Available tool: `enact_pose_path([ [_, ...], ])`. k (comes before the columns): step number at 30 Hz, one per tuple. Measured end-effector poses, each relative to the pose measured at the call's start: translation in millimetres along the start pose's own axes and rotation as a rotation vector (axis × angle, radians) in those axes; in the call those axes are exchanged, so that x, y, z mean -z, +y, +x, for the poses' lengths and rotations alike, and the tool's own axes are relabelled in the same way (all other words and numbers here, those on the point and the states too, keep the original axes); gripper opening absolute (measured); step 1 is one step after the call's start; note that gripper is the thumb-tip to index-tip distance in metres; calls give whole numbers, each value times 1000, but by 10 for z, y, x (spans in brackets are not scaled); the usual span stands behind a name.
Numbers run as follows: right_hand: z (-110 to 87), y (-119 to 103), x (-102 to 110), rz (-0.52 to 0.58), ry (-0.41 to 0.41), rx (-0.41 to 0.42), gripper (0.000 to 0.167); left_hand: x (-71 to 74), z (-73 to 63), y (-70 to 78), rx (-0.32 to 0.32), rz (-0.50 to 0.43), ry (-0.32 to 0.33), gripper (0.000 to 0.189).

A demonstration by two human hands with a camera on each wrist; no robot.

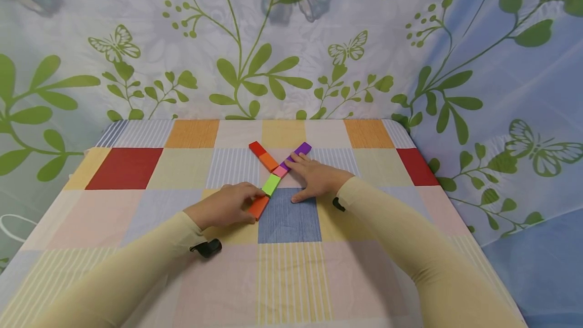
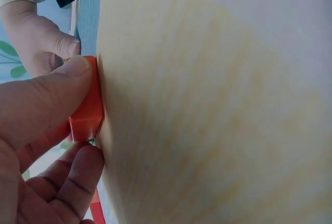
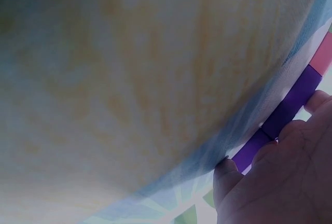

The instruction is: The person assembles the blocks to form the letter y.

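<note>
Several coloured blocks lie on the table in a Y-like shape. At the near end of the long slanting row, my left hand (image 1: 226,206) pinches a red-orange block (image 2: 89,111) between thumb and fingers. Beyond it in that row come a lime green block (image 1: 271,185), a pink block (image 1: 280,171) and purple blocks (image 1: 303,149). My right hand (image 1: 317,176) lies over the purple end, its fingers extended against those blocks and its thumb spread out on the cloth. An orange block (image 1: 268,162) and a red block (image 1: 256,148) form the short branch to the upper left.
A patchwork-patterned cloth (image 1: 182,168) covers the table. Behind it and to the right hang curtains (image 1: 282,29) printed with green leaves and butterflies. Dark straps (image 1: 207,248) show at the wrists.
</note>
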State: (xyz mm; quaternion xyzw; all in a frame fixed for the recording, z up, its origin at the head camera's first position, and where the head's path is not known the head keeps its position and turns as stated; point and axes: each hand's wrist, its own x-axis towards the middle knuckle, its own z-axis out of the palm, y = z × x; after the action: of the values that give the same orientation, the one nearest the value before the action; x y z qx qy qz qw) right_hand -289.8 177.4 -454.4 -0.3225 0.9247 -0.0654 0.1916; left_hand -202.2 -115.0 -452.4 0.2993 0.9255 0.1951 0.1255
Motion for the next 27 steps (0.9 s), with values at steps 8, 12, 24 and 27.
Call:
enact_pose_path([
  [8,-1,-4,5,-2,-1,-2,117,21,16,9,-7,-3,11,61],
  [12,2,-3,8,-1,1,2,117,10,26,3,-5,-8,19,60],
  [24,5,-1,5,-19,4,10,117,8,38,6,4,-35,22,61],
  [27,5,-3,5,-19,3,8,117,3,40,2,8,-33,22,62],
])
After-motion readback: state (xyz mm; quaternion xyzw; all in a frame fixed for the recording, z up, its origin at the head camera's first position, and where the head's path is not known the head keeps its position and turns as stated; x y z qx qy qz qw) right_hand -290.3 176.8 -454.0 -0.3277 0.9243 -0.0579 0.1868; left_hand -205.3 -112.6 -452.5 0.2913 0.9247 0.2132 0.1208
